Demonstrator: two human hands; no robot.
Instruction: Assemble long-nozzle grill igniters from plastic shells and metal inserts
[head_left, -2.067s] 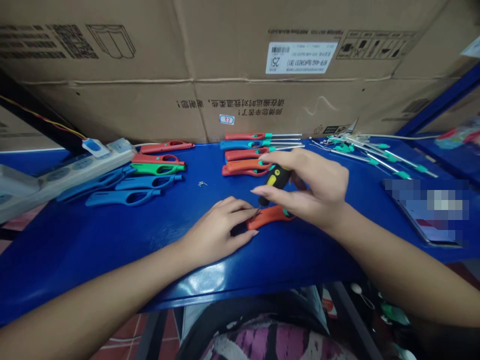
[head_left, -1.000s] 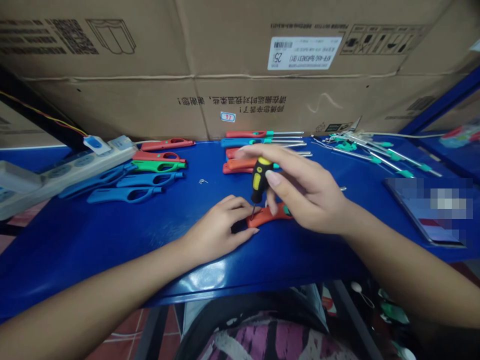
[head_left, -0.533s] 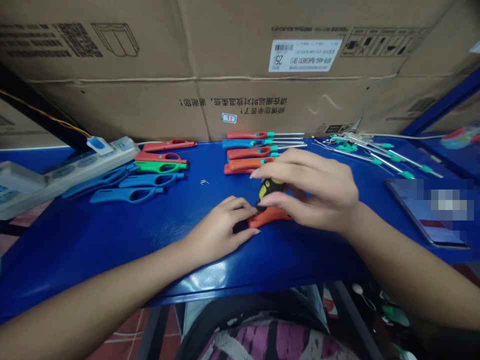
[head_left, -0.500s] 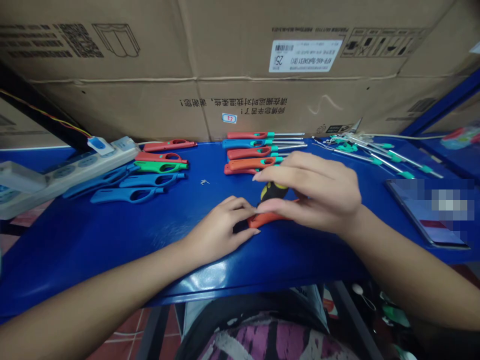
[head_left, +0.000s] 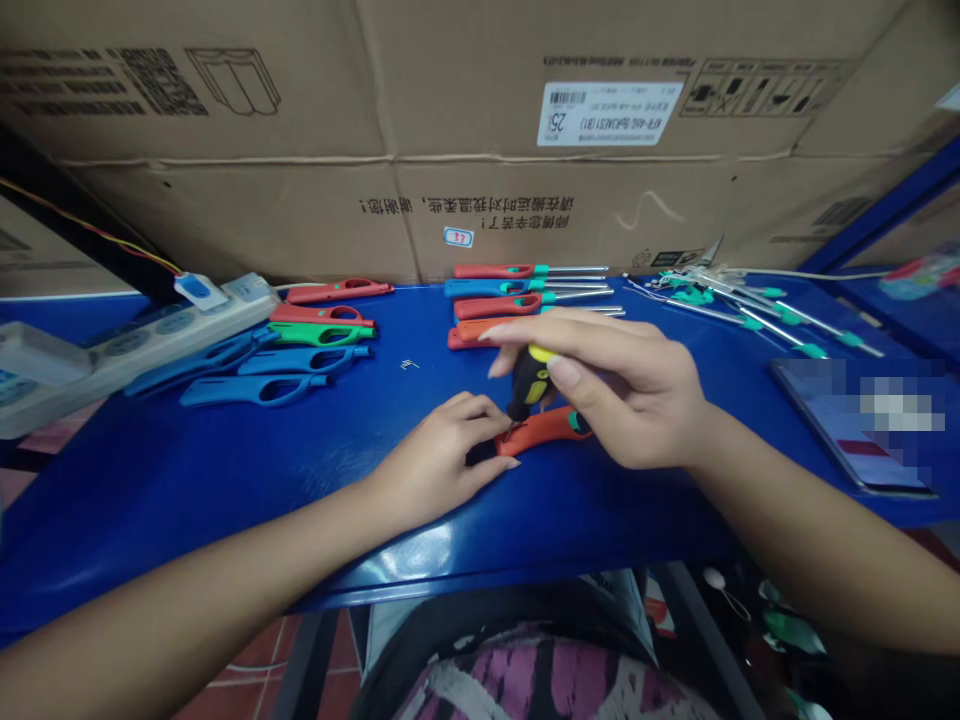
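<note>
An orange lighter with a teal part lies on the blue table in front of me. My left hand pinches its left end between thumb and fingers and holds it against the surface. In my right hand is a short black and yellow screwdriver, gripped near its top. It leans a little, and its tip meets the lighter's left end right beside my left fingertips. The lighter's right end is hidden behind my right hand. Several small screws lie loose to the left.
Assembled lighters with metal tubes lie in a row at the back. Coloured handle shells and a power strip are on the left. Loose metal tubes with teal parts and a phone are on the right. A cardboard box stands behind.
My right fingers have shifted up the screwdriver and now pinch its top, and the hand has moved slightly. More of the orange lighter shows. My left hand has stayed in place.
</note>
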